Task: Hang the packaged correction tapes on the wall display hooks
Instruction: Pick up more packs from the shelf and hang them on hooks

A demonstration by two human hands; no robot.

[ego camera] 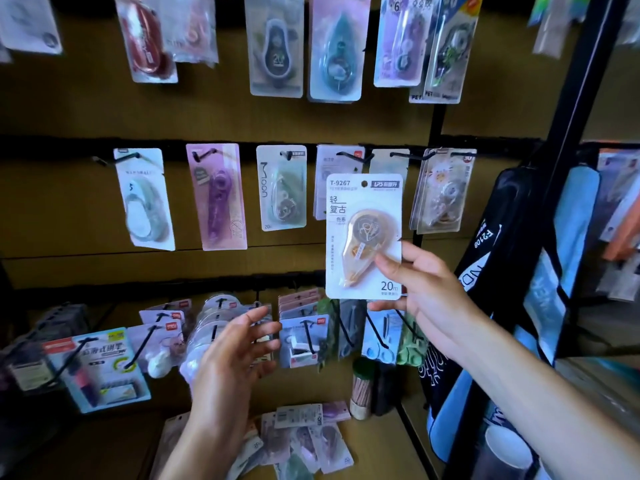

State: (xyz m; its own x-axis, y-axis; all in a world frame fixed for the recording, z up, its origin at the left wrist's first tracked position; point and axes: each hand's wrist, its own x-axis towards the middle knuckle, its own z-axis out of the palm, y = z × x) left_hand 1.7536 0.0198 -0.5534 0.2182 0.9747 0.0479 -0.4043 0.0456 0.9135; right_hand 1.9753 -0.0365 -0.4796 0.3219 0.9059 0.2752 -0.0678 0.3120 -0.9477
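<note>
right hand (420, 289) pinches upright correction tape pack (363, 237), hang-hole uppermost.

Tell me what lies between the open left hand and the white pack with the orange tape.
In the head view, hanging packs on the lower hooks, including a red-topped white pack, lie between the left hand and the white T-9267 pack pinched by the right hand.

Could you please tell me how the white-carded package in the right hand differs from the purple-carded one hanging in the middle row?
The white-carded orange correction tape package is pinched in the right hand, off any hook; the purple-carded correction tape package hangs on a hook. The orange dispenser is rounded; the purple one is long. Both are carded blister packs.
</note>
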